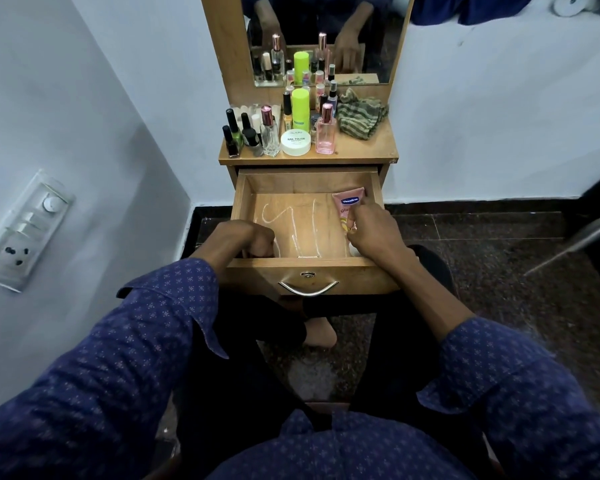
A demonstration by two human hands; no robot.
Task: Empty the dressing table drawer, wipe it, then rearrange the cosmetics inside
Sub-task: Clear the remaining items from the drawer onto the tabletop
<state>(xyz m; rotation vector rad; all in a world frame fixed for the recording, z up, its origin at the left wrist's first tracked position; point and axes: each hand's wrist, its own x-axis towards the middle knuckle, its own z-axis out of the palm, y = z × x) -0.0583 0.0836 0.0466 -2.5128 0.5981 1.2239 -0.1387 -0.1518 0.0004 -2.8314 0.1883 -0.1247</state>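
At frame centre the drawer point(305, 216) stands open. The right hand point(371, 233) pinches a pink tube point(346, 209) at its right side; the left hand point(246, 239), fingers curled, grips the front-left corner.

Your widest opening is the middle of the drawer point(305, 188): bare wood floor with chalky white streaks, open from above. Its right side is taken by the pink Vaseline tube point(345, 209) lying along the wall, with your right hand point(374, 233) gripping its lower end. Your left hand point(246, 239) fills the front left corner, its fingers curled. On the bench point(368, 147) above, bottles crowd the left and centre (nail polishes, perfumes, a neon green can point(300, 105)), and the striped cloth point(359, 117) covers the back right. Only the front right strip is bare.
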